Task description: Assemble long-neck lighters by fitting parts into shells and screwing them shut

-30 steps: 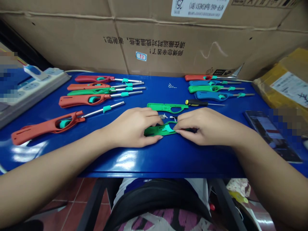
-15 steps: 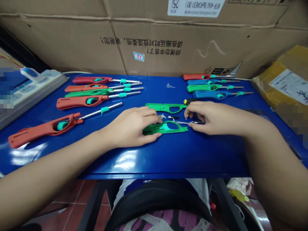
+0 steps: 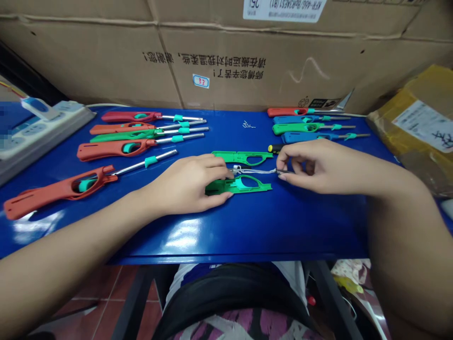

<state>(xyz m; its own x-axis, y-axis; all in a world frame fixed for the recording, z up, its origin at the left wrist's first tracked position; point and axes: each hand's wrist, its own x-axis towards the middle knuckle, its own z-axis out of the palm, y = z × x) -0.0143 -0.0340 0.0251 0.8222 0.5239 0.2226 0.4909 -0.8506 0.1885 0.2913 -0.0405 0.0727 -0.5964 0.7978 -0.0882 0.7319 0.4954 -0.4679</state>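
Observation:
A green lighter casing half [image 3: 264, 187] with a turquoise trigger [image 3: 244, 182] lies inner side up on the blue table. My left hand [image 3: 193, 184] is closed around its handle end, thumb on the near edge. Beyond it rests the other green casing half [image 3: 240, 156], an oval opening at its right. Between the halves, thin white wires [image 3: 258, 171] run from small parts by my left fingertips to a thin metal tube [image 3: 288, 172]. My right hand [image 3: 314, 163] pinches that tube, mostly hidden by the fingers. Behind this hand lies a black-and-yellow handle [image 3: 274, 148].
Several assembled lighters lie at left, the nearest an orange lighter [image 3: 60, 191]. More are at the back right, including a blue lighter [image 3: 307, 136]. A cardboard box [image 3: 219, 52] walls the back; a power strip [image 3: 46, 127] and a taped parcel [image 3: 417, 137] flank the sides.
My right hand has picked the metal tube up into a pinch, and the white wires now stretch out straighter toward it. My left hand stays on the casing half. The view has shifted slightly.

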